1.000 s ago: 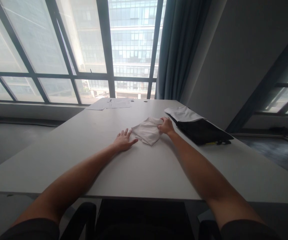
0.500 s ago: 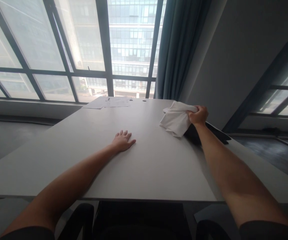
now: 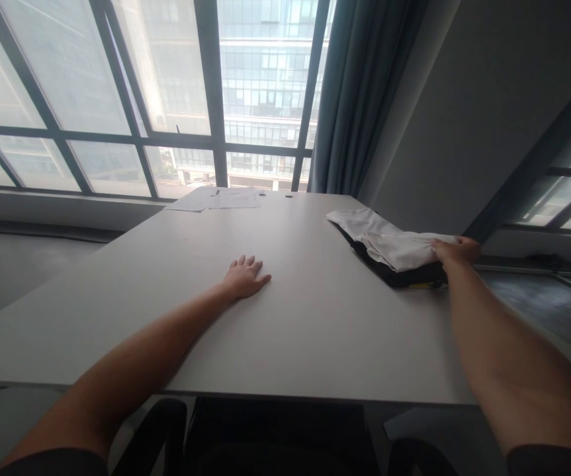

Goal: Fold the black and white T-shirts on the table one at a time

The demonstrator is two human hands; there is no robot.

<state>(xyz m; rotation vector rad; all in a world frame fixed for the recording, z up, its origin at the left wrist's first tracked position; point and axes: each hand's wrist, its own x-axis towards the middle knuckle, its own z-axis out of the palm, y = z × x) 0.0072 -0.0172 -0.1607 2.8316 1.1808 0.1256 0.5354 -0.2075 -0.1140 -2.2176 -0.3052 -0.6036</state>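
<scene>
My left hand [image 3: 244, 276] lies flat and open on the grey table [image 3: 285, 317], fingers spread, holding nothing. My right hand [image 3: 456, 250] is stretched to the table's right edge, its fingers closed on the near end of a folded white cloth [image 3: 404, 248]. That cloth rests on a stack of folded clothes, with a black garment [image 3: 399, 274] at the bottom and another white piece [image 3: 354, 219] further back.
Sheets of paper [image 3: 216, 199] lie at the table's far edge by the window. A blue-grey curtain [image 3: 359, 99] hangs at the back right. A dark chair [image 3: 275, 436] shows under the near table edge.
My right hand carried the white cloth from the table's middle up and to the right, then set it down on the stack of clothes. My left hand stayed flat in place.
</scene>
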